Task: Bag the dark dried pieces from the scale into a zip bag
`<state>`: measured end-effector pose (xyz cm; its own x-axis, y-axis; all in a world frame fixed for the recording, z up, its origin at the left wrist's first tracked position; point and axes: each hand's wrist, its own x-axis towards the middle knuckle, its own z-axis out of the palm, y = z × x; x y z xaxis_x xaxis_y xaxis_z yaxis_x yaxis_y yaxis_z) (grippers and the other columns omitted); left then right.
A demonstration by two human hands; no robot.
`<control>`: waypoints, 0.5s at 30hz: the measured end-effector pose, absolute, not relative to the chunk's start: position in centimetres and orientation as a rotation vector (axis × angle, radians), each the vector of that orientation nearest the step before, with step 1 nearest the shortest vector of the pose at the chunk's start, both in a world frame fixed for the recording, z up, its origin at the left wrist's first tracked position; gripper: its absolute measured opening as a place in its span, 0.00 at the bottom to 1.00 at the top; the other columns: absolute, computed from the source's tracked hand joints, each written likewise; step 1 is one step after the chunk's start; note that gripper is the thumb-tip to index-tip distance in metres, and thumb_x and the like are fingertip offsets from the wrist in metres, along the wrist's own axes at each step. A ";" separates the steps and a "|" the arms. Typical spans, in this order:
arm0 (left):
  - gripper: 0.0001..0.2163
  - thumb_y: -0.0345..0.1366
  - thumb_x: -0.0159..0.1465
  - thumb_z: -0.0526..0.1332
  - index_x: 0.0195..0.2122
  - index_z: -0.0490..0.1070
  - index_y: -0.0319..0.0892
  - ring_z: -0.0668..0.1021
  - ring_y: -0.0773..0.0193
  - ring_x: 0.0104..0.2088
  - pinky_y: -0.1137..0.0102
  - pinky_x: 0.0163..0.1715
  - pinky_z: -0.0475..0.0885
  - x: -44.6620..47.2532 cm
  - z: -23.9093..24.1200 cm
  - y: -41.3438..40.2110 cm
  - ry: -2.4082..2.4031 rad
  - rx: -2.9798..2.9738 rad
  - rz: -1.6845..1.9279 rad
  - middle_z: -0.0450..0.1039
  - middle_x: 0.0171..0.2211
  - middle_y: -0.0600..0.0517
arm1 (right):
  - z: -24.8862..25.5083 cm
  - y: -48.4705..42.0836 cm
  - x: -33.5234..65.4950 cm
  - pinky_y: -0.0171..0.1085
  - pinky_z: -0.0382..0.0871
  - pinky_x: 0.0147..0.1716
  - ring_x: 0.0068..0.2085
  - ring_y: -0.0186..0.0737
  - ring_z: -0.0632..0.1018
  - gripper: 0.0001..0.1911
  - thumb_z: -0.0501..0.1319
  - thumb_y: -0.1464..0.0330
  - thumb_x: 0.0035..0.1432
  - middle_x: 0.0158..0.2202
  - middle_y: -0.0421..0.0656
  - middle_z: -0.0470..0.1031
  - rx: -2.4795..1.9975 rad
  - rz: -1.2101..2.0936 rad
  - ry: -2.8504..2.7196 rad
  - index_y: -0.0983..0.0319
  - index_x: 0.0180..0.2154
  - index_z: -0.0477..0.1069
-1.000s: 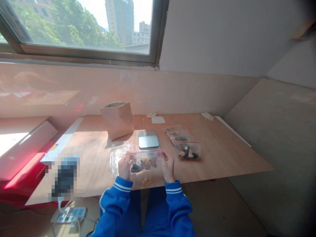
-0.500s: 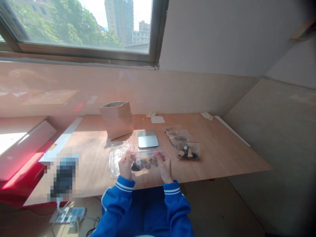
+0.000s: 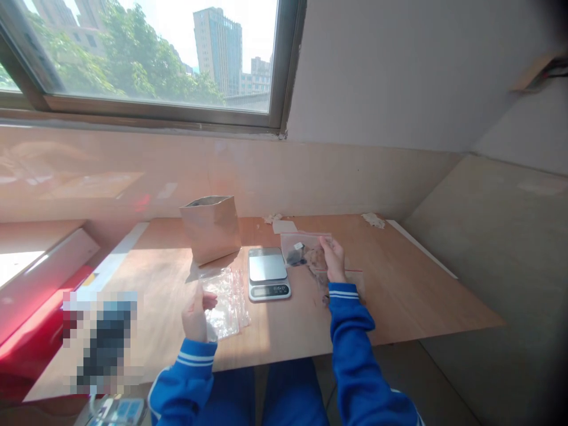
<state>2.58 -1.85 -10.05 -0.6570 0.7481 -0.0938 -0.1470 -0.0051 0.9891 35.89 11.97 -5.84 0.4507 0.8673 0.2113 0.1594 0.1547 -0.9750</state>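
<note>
My right hand point(image 3: 333, 260) pinches the top right corner of a clear zip bag point(image 3: 293, 244) with dark and tan pieces inside. This bag hangs just right of a small digital scale point(image 3: 267, 273). Behind my right wrist lies another filled zip bag point(image 3: 355, 281), partly covered by the hand and sleeve. My left hand point(image 3: 196, 316) holds nothing; its fingers are loosely curled and apart from the thumb, at the left edge of a pile of flat, clear plastic bags point(image 3: 228, 310).
A brown paper bag point(image 3: 210, 231) stands upright with its top open behind the plastic bags. A white paper piece point(image 3: 284, 227) and crumpled scraps point(image 3: 373, 220) lie near the wall. A pixelated dark object point(image 3: 106, 343) rests at the table's left, above a power strip point(image 3: 118, 411).
Both hands held the filled bag in front of the scale; now my left hand has let go and moved left. My right hand has carried the bag forward and right.
</note>
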 end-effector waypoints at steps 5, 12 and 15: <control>0.20 0.52 0.57 0.59 0.19 0.73 0.39 0.72 0.64 0.22 0.69 0.26 0.68 1.4 -10.4 -2.0 1.732 0.679 1.718 0.71 0.18 0.51 | -7.0 17.1 37.3 0.47 0.68 0.44 0.42 0.53 0.77 0.15 0.61 0.58 0.52 0.33 0.53 0.78 -1.653 0.469 -1.154 0.65 0.33 0.73; 0.21 0.51 0.63 0.51 0.27 0.75 0.40 0.74 0.61 0.28 0.66 0.32 0.70 -0.3 -9.0 -0.1 1.878 0.961 1.718 0.75 0.28 0.48 | -11.0 15.2 32.8 0.52 0.55 0.57 0.61 0.56 0.61 0.25 0.51 0.67 0.61 0.62 0.57 0.60 -1.866 -0.135 -1.632 0.66 0.59 0.62; 0.16 0.45 0.64 0.52 0.41 0.75 0.42 0.76 0.59 0.39 0.64 0.42 0.71 -1.2 -6.7 2.9 1.976 1.277 1.713 0.74 0.40 0.47 | -12.4 14.5 31.8 0.54 0.50 0.60 0.62 0.55 0.60 0.21 0.48 0.63 0.65 0.63 0.51 0.60 -1.873 -0.211 -1.913 0.60 0.55 0.69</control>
<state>-1.18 2.93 -6.67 -0.5934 0.7228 0.3542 0.4529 -0.0640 0.8893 31.82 14.47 -12.44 0.0251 0.9084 0.4174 0.9774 0.0653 -0.2010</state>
